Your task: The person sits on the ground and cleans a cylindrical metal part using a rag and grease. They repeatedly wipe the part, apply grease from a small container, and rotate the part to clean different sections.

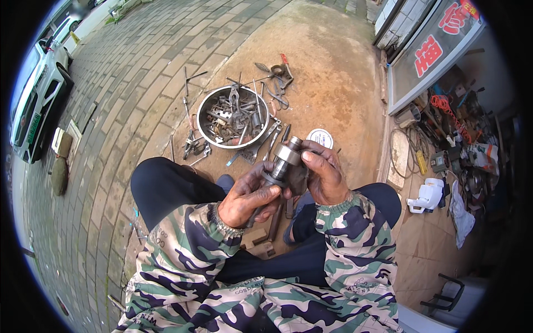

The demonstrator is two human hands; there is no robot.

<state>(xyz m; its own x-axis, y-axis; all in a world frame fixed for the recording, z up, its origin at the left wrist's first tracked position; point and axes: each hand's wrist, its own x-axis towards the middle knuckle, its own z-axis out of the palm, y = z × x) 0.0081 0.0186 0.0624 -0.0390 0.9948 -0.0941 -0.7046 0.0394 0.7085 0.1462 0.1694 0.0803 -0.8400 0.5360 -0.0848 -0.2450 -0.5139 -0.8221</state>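
Both my hands hold a stepped metal shaft (287, 157) over my lap, tilted with its narrow end up and away from me. My left hand (250, 194) is closed around its lower, flanged end. Near the upper end, my right hand (326, 173) grips it with the thumb on its side. A dark patch, perhaps a rag or a blackened finger, sits between the hands; I cannot make out which. Just beyond them stands a round basin (203, 133) heaped with metal tools and parts. A round white lid or tin (320, 138) lies right of the shaft.
Loose pliers (276, 97) and rods lie around the basin on the ground. Wooden blocks (256, 237) are between my legs. To the right, a glass door (430, 47) stands by a cluttered heap with a red coiled hose (442, 105) and a white plastic housing (426, 195). A white car (41, 91) is parked far left.
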